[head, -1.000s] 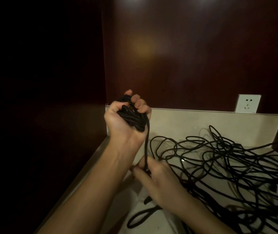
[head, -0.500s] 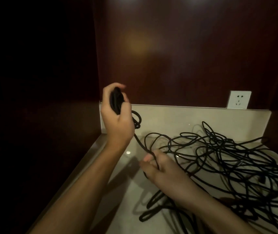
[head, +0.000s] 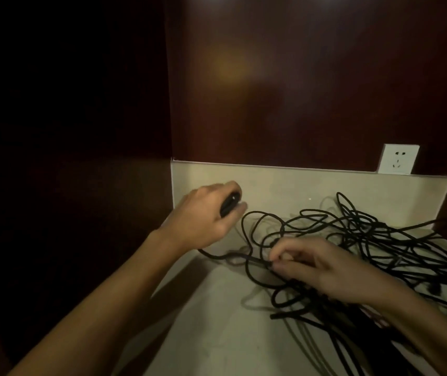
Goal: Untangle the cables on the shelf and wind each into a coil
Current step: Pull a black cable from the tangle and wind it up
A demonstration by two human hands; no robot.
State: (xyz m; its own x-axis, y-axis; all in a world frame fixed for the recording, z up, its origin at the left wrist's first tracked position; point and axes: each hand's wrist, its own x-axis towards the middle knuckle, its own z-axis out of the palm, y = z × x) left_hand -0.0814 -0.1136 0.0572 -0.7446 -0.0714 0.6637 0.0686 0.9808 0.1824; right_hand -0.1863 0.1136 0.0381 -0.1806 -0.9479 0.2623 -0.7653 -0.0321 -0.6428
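A tangle of black cables (head: 379, 240) sprawls over the right half of the pale shelf (head: 216, 335). My left hand (head: 203, 215) is low at the shelf's back left corner and grips a small wound coil of black cable (head: 39, 206), only its dark edge showing between thumb and fingers. From under that hand a strand runs along the shelf to my right hand (head: 322, 267), which pinches the strand at the tangle's left edge. Loops rise behind and beside the right hand.
The shelf has a pale back wall (head: 284, 185) and dark wooden panels behind and to the left. A white wall socket (head: 398, 158) sits above the back wall at the right. The left side of the view is very dark.
My left hand has dropped with the coil from above the back wall down to the shelf's back left corner. My right hand shifted right and now pinches the strand near the tangle.
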